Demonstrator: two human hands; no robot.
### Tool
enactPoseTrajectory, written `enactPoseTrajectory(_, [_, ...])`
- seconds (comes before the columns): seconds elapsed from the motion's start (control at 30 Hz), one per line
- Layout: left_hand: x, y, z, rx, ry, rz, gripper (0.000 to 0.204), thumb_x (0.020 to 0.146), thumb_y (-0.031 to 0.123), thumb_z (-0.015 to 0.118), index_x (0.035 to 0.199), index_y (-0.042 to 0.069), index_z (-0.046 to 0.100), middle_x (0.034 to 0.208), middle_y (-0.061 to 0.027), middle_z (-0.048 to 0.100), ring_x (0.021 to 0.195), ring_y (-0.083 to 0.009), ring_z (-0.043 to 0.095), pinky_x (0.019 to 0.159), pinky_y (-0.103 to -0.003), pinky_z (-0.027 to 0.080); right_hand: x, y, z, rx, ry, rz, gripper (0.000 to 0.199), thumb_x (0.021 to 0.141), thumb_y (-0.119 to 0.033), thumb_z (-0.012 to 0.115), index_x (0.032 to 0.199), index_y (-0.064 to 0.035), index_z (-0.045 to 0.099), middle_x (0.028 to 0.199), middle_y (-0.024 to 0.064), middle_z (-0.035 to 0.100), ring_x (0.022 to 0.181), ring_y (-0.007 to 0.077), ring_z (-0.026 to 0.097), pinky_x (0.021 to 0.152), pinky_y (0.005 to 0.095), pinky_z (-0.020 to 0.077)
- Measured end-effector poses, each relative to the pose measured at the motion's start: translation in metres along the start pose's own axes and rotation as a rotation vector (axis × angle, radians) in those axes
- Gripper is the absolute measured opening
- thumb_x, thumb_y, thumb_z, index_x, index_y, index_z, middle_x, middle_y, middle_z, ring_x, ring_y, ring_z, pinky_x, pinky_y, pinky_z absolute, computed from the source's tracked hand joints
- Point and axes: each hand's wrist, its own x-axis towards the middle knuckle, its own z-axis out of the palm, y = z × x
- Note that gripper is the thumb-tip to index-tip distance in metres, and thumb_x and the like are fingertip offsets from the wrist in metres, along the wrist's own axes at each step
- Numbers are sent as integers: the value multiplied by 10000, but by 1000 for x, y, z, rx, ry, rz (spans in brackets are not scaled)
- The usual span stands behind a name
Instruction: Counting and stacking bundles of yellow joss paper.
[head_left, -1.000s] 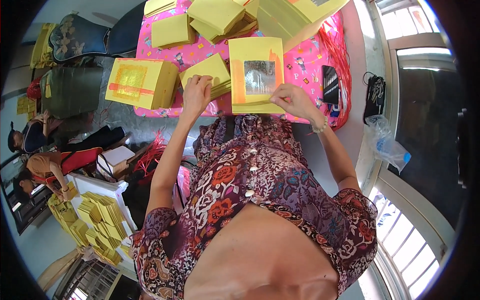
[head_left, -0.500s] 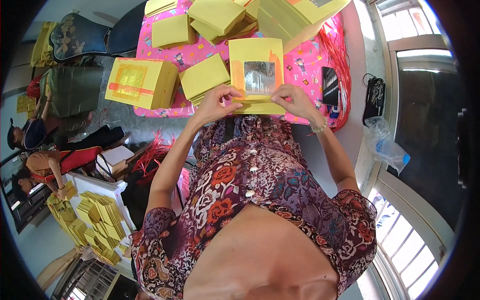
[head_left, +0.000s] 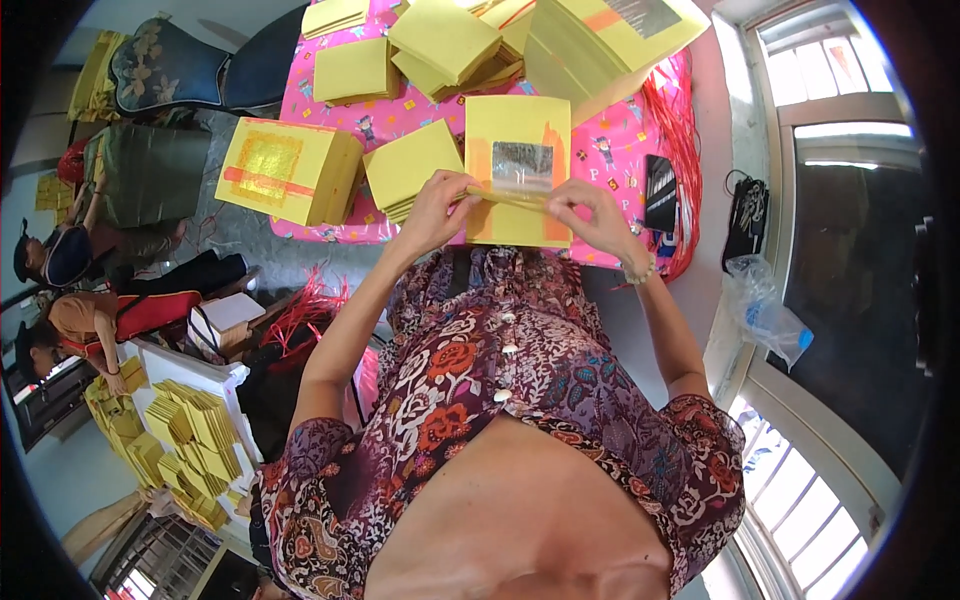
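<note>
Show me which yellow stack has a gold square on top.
The thick stack at the table's left edge: its top has a gold square and red stripe. No other shows one; the smaller stack by the left hand is plain.

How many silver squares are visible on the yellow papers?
2: one silver square on the nearest yellow paper, another silver square on the yellow stack at upper right. More may be hidden.

Blk phone on pink tablecloth, R edge; keys nr clear plastic bag, far R; blue chair w/ flowers, top L.
</note>
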Motion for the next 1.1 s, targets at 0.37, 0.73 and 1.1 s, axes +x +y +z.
enactPoseTrajectory(0.37, [21,10,-18,-296,-28,59,255,888,212,658,1091,59,631,1004,-130,670,891,-329,639,846,-412,499,15,15,-8,-544,8,-373,305,806,-205,754,1063,-68,663,1053,132,659,1065,314,615,891,402,516])
enactPoseTrajectory(0.73, [38,-2,9,-220,95,-287,362,904,277,619,1154,20,568,880,-184,674,794,-334,674,733,-415,529,42,45,14,158,413,128,340,916,-268,685,1119,2,658,936,96,711,760,124,630,646,278,491])
enactPoseTrajectory(1.1, [46,7,30,-99,275,-440,456,893,140,608,1289,25,415,1005,-217,632,840,-406,642,741,-486,502,54,43,27,2,608,273,327,887,-279,709,1029,13,670,807,116,701,663,154,619,611,321,479])
